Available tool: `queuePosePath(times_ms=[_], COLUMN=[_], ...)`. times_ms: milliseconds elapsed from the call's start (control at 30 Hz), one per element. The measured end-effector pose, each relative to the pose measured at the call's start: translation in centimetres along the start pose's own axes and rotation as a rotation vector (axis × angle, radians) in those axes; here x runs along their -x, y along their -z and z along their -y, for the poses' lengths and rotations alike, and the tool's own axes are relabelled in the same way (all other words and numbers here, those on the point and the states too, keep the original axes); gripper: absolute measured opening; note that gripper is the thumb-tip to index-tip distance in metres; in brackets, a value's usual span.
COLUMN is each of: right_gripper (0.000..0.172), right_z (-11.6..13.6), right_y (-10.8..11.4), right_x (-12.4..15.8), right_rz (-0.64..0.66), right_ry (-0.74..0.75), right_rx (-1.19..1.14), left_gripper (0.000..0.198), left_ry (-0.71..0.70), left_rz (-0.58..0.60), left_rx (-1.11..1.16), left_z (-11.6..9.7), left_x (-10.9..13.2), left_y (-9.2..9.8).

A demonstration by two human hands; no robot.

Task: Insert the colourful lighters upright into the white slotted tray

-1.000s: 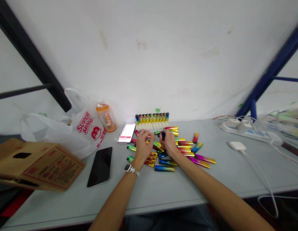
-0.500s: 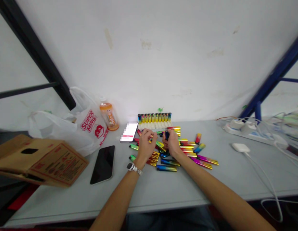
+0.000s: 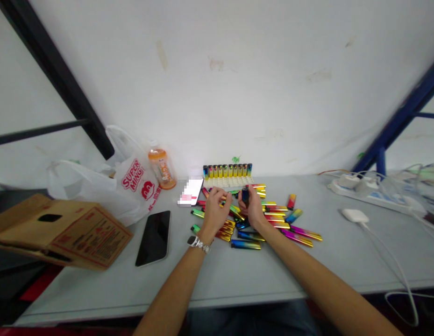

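Over a pile of shiny metallic lighters (image 3: 245,244), my right hand (image 3: 253,207) is closed round a dark blue lighter (image 3: 245,195), its dark end pointing up. Just to its left, my left hand (image 3: 217,207) is curled in a pinch; a bit of orange shows at its fingertips, too small to name. The two hands are close together but apart. Behind them several lighters stand upright in a row (image 3: 225,171) in a white holder (image 3: 234,182) with many small slots. Loose lighters in green, red, gold and purple lie around and under both hands.
At the left are a cardboard box (image 3: 92,235), a white plastic bag (image 3: 132,186), an orange drink bottle (image 3: 162,169) and a dark phone (image 3: 153,238). A lit phone (image 3: 193,191) lies by the holder. To the right are a white charger (image 3: 355,215) and a power strip (image 3: 374,193).
The view has shifted slightly. My right hand has turned a little, and more of the dark blue lighter shows above its fingers. My left hand stays pinched in about the same place.
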State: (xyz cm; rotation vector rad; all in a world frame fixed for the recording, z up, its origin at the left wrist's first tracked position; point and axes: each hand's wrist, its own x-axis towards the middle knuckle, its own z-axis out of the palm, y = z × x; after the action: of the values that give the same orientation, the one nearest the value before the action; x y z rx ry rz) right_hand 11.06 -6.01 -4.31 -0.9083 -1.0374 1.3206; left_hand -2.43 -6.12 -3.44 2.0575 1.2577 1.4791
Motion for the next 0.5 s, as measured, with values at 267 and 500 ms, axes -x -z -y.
queuePosePath(times_ms=[267, 500], right_gripper=[0.048, 0.032], right_z=[1.2, 1.3], right_y=[0.0, -1.1], right_x=[-1.4, -6.4], right_rz=[-0.057, 0.101], right_ry=[0.234, 0.334], right_rx=[0.113, 0.291], left_gripper=[0.022, 0.021], left_ry=[0.038, 0.016], left_rz=[0.068, 0.178], left_rx=[-0.148, -0.22], left_z=[0.9, 1.0], left_x=[0.3, 0.7], left_y=[-0.1, -0.2])
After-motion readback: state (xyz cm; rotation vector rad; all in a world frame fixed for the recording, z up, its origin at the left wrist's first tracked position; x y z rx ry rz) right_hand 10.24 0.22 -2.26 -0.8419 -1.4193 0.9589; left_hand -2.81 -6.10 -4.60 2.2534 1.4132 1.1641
